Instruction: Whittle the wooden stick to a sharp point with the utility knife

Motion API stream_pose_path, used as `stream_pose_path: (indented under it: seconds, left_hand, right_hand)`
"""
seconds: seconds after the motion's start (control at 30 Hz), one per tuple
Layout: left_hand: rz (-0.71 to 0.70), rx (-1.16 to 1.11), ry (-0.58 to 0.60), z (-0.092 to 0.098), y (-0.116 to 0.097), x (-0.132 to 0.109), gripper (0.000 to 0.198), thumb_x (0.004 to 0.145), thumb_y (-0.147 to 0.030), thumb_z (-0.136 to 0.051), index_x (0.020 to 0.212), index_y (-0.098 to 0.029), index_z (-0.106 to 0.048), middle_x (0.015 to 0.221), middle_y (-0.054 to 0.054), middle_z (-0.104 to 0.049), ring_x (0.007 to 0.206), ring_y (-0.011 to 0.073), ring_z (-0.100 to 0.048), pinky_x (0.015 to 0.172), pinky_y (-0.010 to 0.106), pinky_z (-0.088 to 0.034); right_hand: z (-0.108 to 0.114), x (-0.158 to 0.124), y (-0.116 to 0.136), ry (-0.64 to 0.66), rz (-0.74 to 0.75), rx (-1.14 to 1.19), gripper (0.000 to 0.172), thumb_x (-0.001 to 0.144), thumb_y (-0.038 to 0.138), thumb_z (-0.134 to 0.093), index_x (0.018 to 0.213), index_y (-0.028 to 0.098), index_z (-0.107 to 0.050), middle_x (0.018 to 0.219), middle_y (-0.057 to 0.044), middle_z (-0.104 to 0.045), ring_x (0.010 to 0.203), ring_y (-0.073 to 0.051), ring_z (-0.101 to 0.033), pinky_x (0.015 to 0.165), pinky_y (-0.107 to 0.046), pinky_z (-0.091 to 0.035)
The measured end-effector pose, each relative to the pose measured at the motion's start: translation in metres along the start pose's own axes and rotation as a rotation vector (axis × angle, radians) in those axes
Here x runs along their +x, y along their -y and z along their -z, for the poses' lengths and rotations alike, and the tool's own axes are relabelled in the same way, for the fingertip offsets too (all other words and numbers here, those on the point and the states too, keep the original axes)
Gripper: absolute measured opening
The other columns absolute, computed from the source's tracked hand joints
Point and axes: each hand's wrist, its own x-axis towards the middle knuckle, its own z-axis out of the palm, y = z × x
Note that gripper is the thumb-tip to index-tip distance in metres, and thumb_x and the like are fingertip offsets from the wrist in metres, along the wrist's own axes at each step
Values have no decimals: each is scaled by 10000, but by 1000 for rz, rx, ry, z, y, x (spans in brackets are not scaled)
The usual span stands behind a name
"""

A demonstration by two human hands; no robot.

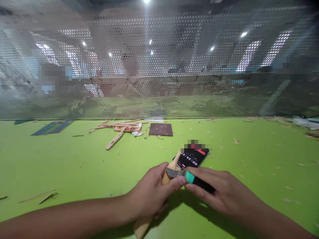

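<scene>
My left hand (154, 192) is wrapped round a pale piece of wood (143, 226), which slants from the lower middle up toward a phone. In my right hand (219, 191) is a carving knife (202, 184) with a black and teal handle. Its short grey blade lies against the wood just above my left thumb, and the thumb tip is close to the teal collar. Behind the wood's upper end, the phone (193, 157) lies on the table with a timer on its screen.
Carved wooden sticks (116, 137) lie in a heap at the back, beside a dark brown sheet (160, 129). A patterned mat (52, 127) is at the back left. Shavings (286, 200) are scattered over the green table (74, 156). A perforated metal screen (159, 96) stands along the far edge.
</scene>
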Motion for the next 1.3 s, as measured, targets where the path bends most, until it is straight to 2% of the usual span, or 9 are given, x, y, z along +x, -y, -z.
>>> stream_pose_path:
  seconds: [0.13, 0.27, 0.33, 0.5, 0.67, 0.8, 0.9, 1.1, 1.3]
  left_hand:
    - [1, 36, -18, 1, 3, 2, 468, 914, -644, -665, 1023, -209, -530, 510, -132, -433, 328, 61, -335, 295, 158, -305]
    - [-57, 101, -108, 2, 7, 5, 457, 898, -611, -702, 976, -176, -589, 592, -95, -469, 422, 56, -361, 360, 157, -284]
    - [-43, 118, -134, 1, 6, 5, 442, 909, -597, -693, 980, -169, -604, 602, -93, -467, 430, 55, -348, 370, 160, -277]
    - [6, 138, -141, -1, 3, 5, 422, 953, -594, -626, 1013, -176, -610, 623, -91, -471, 408, 53, -361, 352, 156, -288]
    - [23, 98, -106, -4, 2, 3, 440, 965, -646, -571, 1035, -213, -585, 576, -112, -424, 333, 60, -343, 284, 159, -303]
    - [34, 22, -76, -3, 0, 0, 513, 923, -704, -597, 1040, -205, -575, 562, -111, -427, 329, 56, -332, 270, 156, -315]
    - [29, 22, -59, -2, -3, -2, 519, 902, -685, -649, 1046, -191, -579, 576, -102, -441, 345, 48, -343, 279, 145, -326]
    - [13, 26, 8, -1, -6, -4, 525, 864, -620, -742, 1126, -188, -601, 654, -76, -541, 340, 25, -382, 291, 130, -365]
    - [39, 71, 25, 2, -5, -1, 524, 900, -650, -676, 1123, -184, -590, 498, -118, -462, 305, 67, -377, 269, 153, -350]
  right_hand:
    - [-5, -2, 4, -4, -47, -54, 334, 1093, 405, -451, 1216, 196, -680, 1139, -126, -796, 911, -259, -795, 739, -363, -655]
    - [-10, -3, 6, -15, -77, -81, 363, 1095, 428, -434, 1184, 195, -698, 1098, -129, -802, 860, -267, -800, 739, -383, -663]
    - [-11, -3, 7, -21, -96, -76, 363, 1091, 429, -445, 1196, 193, -700, 1076, -127, -805, 837, -263, -800, 749, -384, -663]
    - [-13, -3, 11, -23, -153, -58, 331, 1084, 413, -474, 1227, 214, -696, 1061, -103, -806, 857, -247, -797, 746, -354, -656]
    - [-8, -4, 3, -118, -130, -136, 359, 1088, 442, -463, 1187, 189, -697, 1047, -121, -804, 804, -261, -794, 682, -375, -655]
    - [2, -2, -8, -171, -160, -158, 354, 1067, 451, -514, 1231, 205, -708, 1112, -118, -803, 905, -288, -796, 753, -404, -660]
    - [10, 1, -9, -126, -105, -100, 318, 1058, 417, -530, 1197, 208, -726, 1110, -104, -809, 910, -276, -797, 772, -389, -660]
    - [15, 7, 5, 52, -51, 142, 248, 1039, 372, -553, 1157, 267, -744, 1022, -38, -817, 819, -198, -782, 702, -282, -628]
    - [11, 4, 4, -3, 2, 23, 323, 1077, 434, -482, 1182, 221, -703, 1069, -90, -813, 843, -221, -791, 713, -316, -648]
